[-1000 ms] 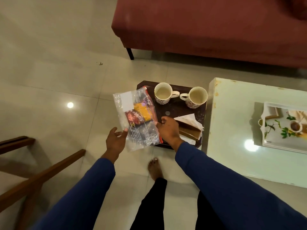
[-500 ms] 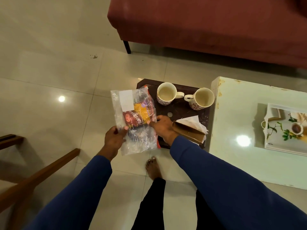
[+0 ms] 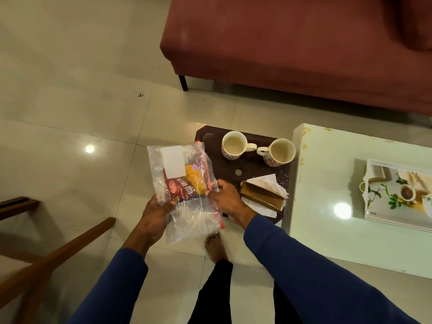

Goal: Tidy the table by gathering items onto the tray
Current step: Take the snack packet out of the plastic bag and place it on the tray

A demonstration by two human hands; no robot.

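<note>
Both hands hold a clear plastic bag (image 3: 184,192) with a red-and-yellow snack packet (image 3: 187,187) inside — the left hand (image 3: 155,215) grips its left edge, fingers curled around the plastic, and the right hand (image 3: 228,198) pinches its right edge. The bag hangs over the left side of the dark brown tray (image 3: 251,168), which the person carries above the tiled floor beside a pale table (image 3: 327,206). On the tray stand two patterned cups (image 3: 234,145) (image 3: 279,152) — plus a brown box (image 3: 261,198) lying on white tissue (image 3: 268,183).
</note>
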